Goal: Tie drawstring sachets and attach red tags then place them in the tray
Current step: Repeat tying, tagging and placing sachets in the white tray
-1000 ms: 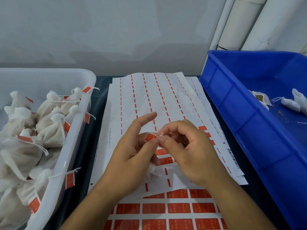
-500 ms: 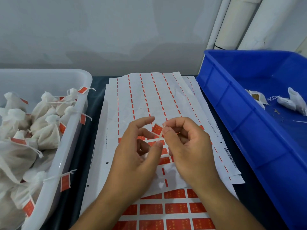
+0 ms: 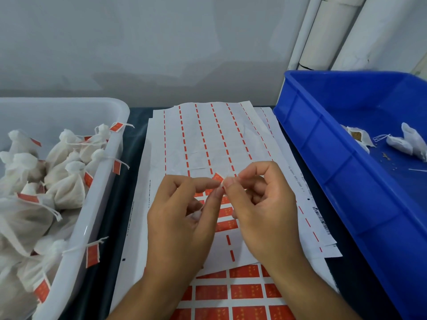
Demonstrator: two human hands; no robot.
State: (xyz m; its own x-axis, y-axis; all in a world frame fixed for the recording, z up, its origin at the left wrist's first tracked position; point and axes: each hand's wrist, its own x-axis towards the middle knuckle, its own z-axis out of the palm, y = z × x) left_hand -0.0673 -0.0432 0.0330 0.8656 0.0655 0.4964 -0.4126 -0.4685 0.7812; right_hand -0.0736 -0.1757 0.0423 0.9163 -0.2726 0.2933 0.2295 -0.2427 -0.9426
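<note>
Both hands (image 3: pixel 261 204) pinch a red tag (image 3: pixel 218 177), print unreadable.

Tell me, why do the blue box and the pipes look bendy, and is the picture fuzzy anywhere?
Head view: the wide-angle lens bows the edges, so the blue box and the white pipes lean and curve. Head view: light is soft and even, with only faint shadows on the wall and a dull shine on the white tray rim. Head view: the red tag between the fingers is slightly soft.

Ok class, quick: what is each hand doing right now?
Left hand: pinching the red tag, with the sachet in its palm.
Right hand: pinching the string by the tag.
</note>
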